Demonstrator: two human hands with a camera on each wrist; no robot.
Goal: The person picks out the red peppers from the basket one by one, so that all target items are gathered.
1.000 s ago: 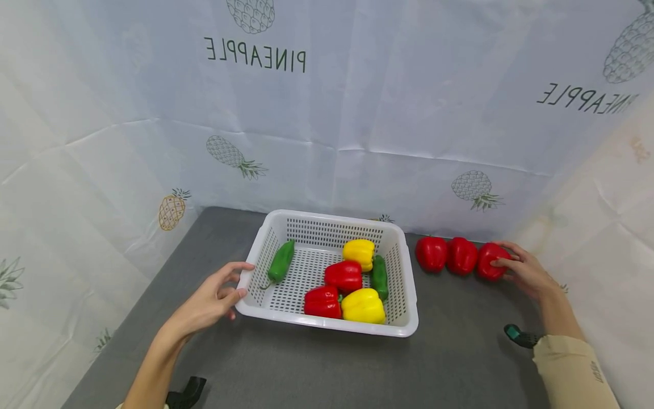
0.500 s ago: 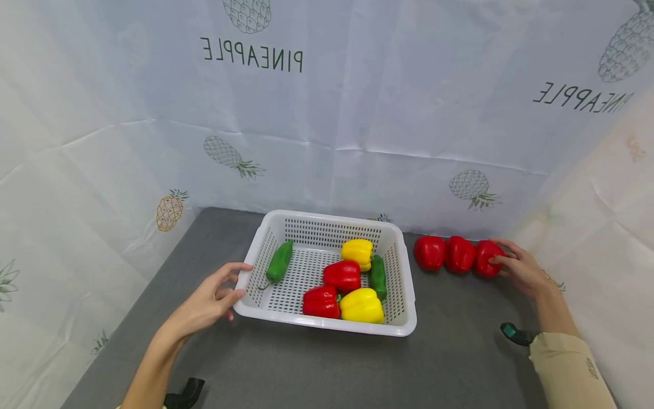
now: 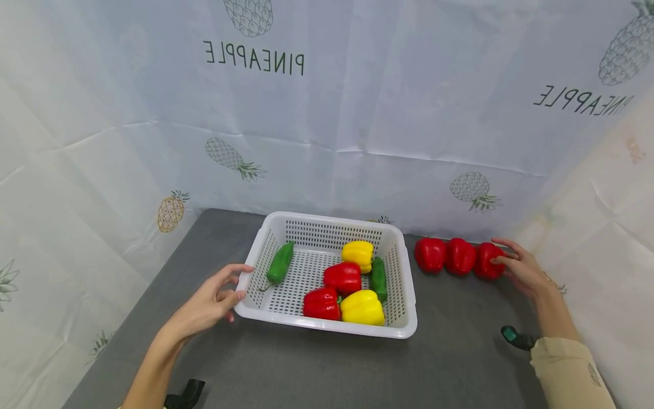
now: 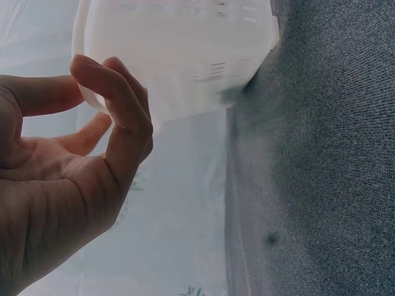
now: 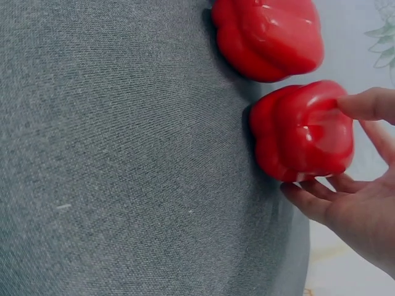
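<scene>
A white plastic basket stands on the dark grey table. My left hand grips its left rim; in the left wrist view thumb and fingers curl over the basket's edge. At the far right, the fingers of my right hand hold the rightmost red bell pepper of a row of three. In the right wrist view the thumb lies on top of that bell pepper and the other fingers reach under its side. It sits low, close over the table cloth.
Inside the basket lie two red bell peppers, two yellow bell peppers and two long green peppers. Two more red bell peppers sit between basket and right hand. A pineapple-print curtain hangs behind the table.
</scene>
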